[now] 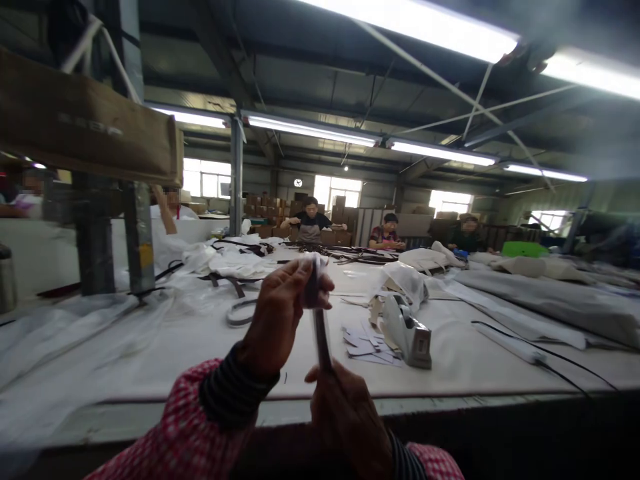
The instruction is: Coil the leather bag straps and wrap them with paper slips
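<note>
My left hand [280,313] is raised in front of me, its fingers pinched round the top end of a narrow dark strap [320,333]. Lower down, my right hand [345,413] grips the bottom end of the same strap, which runs upright between the two hands. Something whitish sits at the strap's top by my left fingertips. Both wrists wear dark ribbed cuffs under red checked sleeves. Just beyond the hands on the white worktable [450,360] stands a grey tape dispenser [407,330] beside several small pale paper pieces [363,343].
White cloth bags and dark straps [240,257] lie heaped across the table's far side, with a coiled strap [240,312] nearer. A black cable [545,353] crosses the right. Three people work at the far end; another stands at left. A brown box [90,123] hangs upper left.
</note>
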{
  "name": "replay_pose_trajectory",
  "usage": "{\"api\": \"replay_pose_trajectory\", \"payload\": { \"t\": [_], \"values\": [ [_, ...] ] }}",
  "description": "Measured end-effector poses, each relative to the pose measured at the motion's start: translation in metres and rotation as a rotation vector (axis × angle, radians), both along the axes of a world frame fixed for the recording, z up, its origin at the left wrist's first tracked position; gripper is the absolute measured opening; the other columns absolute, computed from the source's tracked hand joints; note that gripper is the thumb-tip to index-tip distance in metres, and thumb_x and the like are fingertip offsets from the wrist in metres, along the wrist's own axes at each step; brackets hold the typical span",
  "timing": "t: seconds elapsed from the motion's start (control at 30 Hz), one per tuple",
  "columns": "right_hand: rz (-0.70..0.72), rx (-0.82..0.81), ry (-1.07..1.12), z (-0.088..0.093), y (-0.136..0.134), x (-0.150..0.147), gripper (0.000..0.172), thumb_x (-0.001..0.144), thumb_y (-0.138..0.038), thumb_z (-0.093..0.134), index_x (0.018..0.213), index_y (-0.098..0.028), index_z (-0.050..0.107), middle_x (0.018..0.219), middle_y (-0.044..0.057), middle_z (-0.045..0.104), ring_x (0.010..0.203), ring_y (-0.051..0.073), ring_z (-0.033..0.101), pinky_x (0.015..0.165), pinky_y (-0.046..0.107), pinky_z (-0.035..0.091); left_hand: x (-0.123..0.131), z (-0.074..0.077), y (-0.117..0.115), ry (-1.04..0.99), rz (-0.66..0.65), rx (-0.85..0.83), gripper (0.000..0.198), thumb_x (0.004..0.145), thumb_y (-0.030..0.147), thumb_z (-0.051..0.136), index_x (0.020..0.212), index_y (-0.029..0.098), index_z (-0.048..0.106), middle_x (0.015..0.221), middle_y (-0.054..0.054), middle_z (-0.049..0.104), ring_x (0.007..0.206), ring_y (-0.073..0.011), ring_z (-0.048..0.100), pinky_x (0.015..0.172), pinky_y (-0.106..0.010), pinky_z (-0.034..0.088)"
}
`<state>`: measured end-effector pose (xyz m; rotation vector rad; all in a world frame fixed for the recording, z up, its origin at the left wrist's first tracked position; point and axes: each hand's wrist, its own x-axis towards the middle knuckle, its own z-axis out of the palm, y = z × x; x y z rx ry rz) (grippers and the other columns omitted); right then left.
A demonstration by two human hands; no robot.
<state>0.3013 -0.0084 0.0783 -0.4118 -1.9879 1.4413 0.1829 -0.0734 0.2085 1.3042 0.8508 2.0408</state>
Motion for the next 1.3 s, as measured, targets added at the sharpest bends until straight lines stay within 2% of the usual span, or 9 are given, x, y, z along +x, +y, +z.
{"api": "replay_pose_trajectory", "payload": {
  "t": [0.2, 0.33, 0.47, 0.57, 0.73, 0.87, 0.97, 1.17, 1.3],
  "values": [
    [0.126, -0.027, -0.202, 0.004, -0.006, 0.059, 0.049, 0.088, -0.067, 0.055, 0.089, -0.02, 0.069, 0.06, 0.002, 0.058, 0.058, 0.017, 0.054, 0.055, 0.028, 0.042, -0.024, -0.082, 0.016, 0.768, 0.47, -0.128, 0.022, 0.099, 0.036, 0.048, 0.087, 0.02, 0.056, 0.082, -0.006, 0.065, 0.073, -0.0182, 0.06, 0.072, -0.029, 0.045],
    [0.029, -0.043, -0.256, 0.037, 0.023, 0.08, 0.038, 0.083, -0.055, 0.07, 0.091, -0.018, 0.067, 0.056, -0.004, 0.049, 0.05, 0.01, 0.042, 0.048, 0.023, 0.031, -0.038, -0.121, -0.013, 1.084, 0.366, -0.23, 0.024, 0.094, 0.041, 0.057, 0.079, 0.022, 0.056, 0.07, -0.003, 0.059, 0.06, -0.0169, 0.049, 0.062, -0.029, 0.036],
    [-0.032, 0.127, -0.2, 0.057, 0.062, 0.054, 0.041, 0.067, -0.046, 0.085, 0.089, -0.015, 0.067, 0.059, -0.006, 0.05, 0.054, 0.01, 0.043, 0.051, 0.023, 0.032, -0.034, -0.108, -0.053, 0.786, 0.091, -0.515, 0.028, 0.09, 0.049, 0.06, 0.082, 0.023, 0.061, 0.069, -0.001, 0.058, 0.06, -0.0152, 0.048, 0.056, -0.025, 0.034],
    [-0.032, 0.235, -0.011, 0.054, 0.066, 0.018, 0.039, 0.082, -0.049, 0.071, 0.104, -0.016, 0.065, 0.072, -0.001, 0.061, 0.067, 0.015, 0.055, 0.063, 0.027, 0.043, -0.025, -0.076, -0.062, 0.495, -0.054, -0.648, 0.042, 0.097, 0.055, 0.046, 0.084, 0.018, 0.062, 0.057, 0.003, 0.049, 0.048, -0.0103, 0.038, 0.046, -0.022, 0.028],
    [-0.067, 0.229, 0.322, 0.033, 0.014, -0.03, 0.035, 0.096, -0.044, 0.052, 0.124, -0.022, 0.055, 0.105, 0.006, 0.065, 0.092, 0.02, 0.061, 0.081, 0.032, 0.05, -0.012, -0.023, -0.043, 0.009, -0.087, -0.427, 0.034, 0.094, 0.043, 0.056, 0.076, 0.014, 0.06, 0.056, 0.003, 0.049, 0.045, -0.0069, 0.036, 0.044, -0.019, 0.032],
    [-0.154, 0.137, 0.295, 0.012, -0.014, -0.055, 0.03, 0.097, -0.047, 0.05, 0.108, -0.021, 0.059, 0.071, 0.0, 0.059, 0.064, 0.016, 0.054, 0.062, 0.028, 0.047, -0.012, 0.006, -0.022, -0.209, -0.094, -0.317, 0.023, 0.095, 0.031, 0.054, 0.087, 0.012, 0.064, 0.064, 0.002, 0.053, 0.046, -0.0061, 0.041, 0.046, -0.017, 0.039],
    [0.015, -0.027, 0.185, -0.004, -0.016, -0.056, 0.043, 0.098, -0.056, 0.044, 0.103, -0.017, 0.06, 0.058, -0.003, 0.055, 0.045, 0.01, 0.044, 0.046, 0.023, 0.037, -0.022, 0.017, -0.01, -0.117, 0.013, -0.114, 0.022, 0.096, 0.032, 0.052, 0.095, 0.012, 0.063, 0.073, -0.001, 0.06, 0.053, -0.0085, 0.052, 0.055, -0.021, 0.048],
    [0.293, -0.307, -0.161, -0.008, -0.012, 0.001, 0.056, 0.087, -0.069, 0.055, 0.092, -0.014, 0.063, 0.055, 0.002, 0.062, 0.042, 0.009, 0.051, 0.041, 0.018, 0.036, -0.066, -0.034, 0.01, 0.756, 0.645, -0.006, 0.017, 0.097, 0.034, 0.051, 0.09, 0.019, 0.053, 0.08, -0.004, 0.064, 0.071, -0.0171, 0.061, 0.068, -0.028, 0.045],
    [0.243, -0.268, -0.175, 0.022, 0.011, 0.037, 0.051, 0.092, -0.063, 0.052, 0.085, -0.014, 0.063, 0.041, -0.004, 0.052, 0.03, 0.005, 0.037, 0.031, 0.015, 0.023, -0.09, -0.089, -0.009, 1.321, 0.618, -0.126, 0.02, 0.1, 0.03, 0.042, 0.084, 0.021, 0.05, 0.073, -0.002, 0.057, 0.062, -0.0168, 0.052, 0.061, -0.029, 0.038]
  ]
}}
